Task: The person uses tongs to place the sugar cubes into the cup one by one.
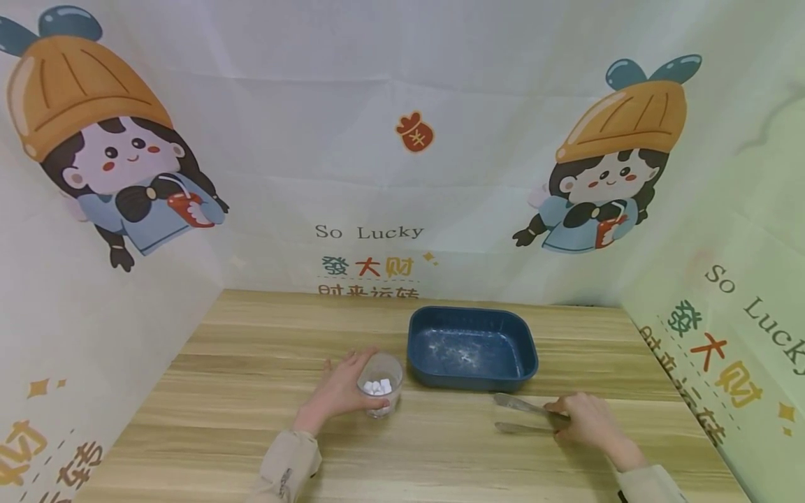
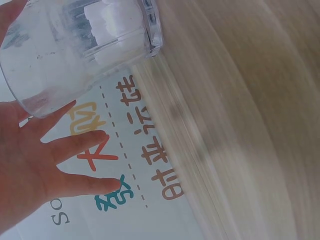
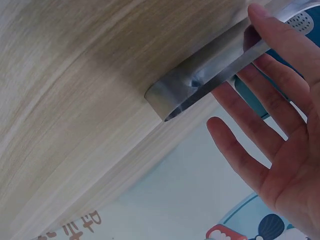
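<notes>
A clear plastic or glass cup (image 1: 391, 369) with several small white cubes (image 1: 379, 387) at its bottom stands upright on the table, left of the blue basin. My left hand (image 1: 339, 389) grips the cup between thumb and index finger; in the left wrist view the other fingers (image 2: 82, 184) spread away from it. On the right, silver metal tongs (image 1: 523, 405) lie low over the table, their two arms apart and tips pointing left. My right hand (image 1: 590, 423) holds them near the bent end, thumb on one side and fingers on the other, as the right wrist view shows.
A dark blue rectangular basin (image 1: 473, 381) stands behind and between the hands, white marks on its floor. The wood-grain table (image 1: 251, 349) is bounded by a printed cloth (image 1: 490, 195) at the back and both sides.
</notes>
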Demonstrator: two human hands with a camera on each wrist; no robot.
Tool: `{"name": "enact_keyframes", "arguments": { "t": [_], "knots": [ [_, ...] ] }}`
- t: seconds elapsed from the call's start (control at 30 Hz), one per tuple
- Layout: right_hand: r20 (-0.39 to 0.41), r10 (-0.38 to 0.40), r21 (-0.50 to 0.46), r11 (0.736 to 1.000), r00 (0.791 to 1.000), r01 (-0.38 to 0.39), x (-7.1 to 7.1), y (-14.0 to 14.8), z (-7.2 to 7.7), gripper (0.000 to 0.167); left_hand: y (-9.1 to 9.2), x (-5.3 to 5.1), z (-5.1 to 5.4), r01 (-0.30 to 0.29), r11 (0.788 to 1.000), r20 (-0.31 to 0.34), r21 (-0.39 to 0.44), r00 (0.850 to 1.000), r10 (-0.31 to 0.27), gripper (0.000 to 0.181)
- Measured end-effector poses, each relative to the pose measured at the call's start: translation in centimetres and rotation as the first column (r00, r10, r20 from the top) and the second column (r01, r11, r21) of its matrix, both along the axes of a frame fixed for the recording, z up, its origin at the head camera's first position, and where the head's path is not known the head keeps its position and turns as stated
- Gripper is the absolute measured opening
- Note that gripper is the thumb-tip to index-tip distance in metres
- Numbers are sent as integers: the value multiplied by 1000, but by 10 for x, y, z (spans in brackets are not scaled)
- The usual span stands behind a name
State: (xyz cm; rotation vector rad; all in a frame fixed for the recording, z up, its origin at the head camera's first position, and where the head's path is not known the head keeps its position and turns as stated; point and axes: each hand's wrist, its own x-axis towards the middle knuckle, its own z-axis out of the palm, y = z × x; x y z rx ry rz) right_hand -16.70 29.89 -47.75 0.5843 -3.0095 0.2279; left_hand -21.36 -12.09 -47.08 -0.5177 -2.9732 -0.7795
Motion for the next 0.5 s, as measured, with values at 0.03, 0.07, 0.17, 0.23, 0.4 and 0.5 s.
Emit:
{"name": "enact_keyframes", "arguments": {
  "t": [0.03, 0.07, 0.17, 0.23, 0.4, 0.5],
  "knots": [
    [2, -5, -2, 1000, 1000, 5, 0, 0, 1, 44, 0, 1, 0, -1, 1000, -1, -5, 1000, 1, 96],
    [0, -9, -2, 1000, 1000, 9, 0, 0, 1, 44, 0, 1, 0, -1, 1000, -5, -15, 1000, 0, 96],
    [-6, -23, -7, 1000, 1000, 23, 1, 0, 3, 41, 1, 2, 1, 1, 999, -16, -43, 1000, -2, 96],
    [-16, -29, -6, 1000, 999, 29, 1, -2, 5, 39, 2, 3, 1, 7, 998, -23, -62, 1000, -9, 96],
    [-62, -31, -20, 999, 998, 30, 4, -12, 13, 37, 5, 6, 5, 10, 993, -54, -118, 998, -16, 96],
    [-122, -23, -41, 999, 992, 18, 7, -22, 19, 37, 9, 9, 7, 3, 988, -101, -154, 995, -19, 98]
  ]
}}
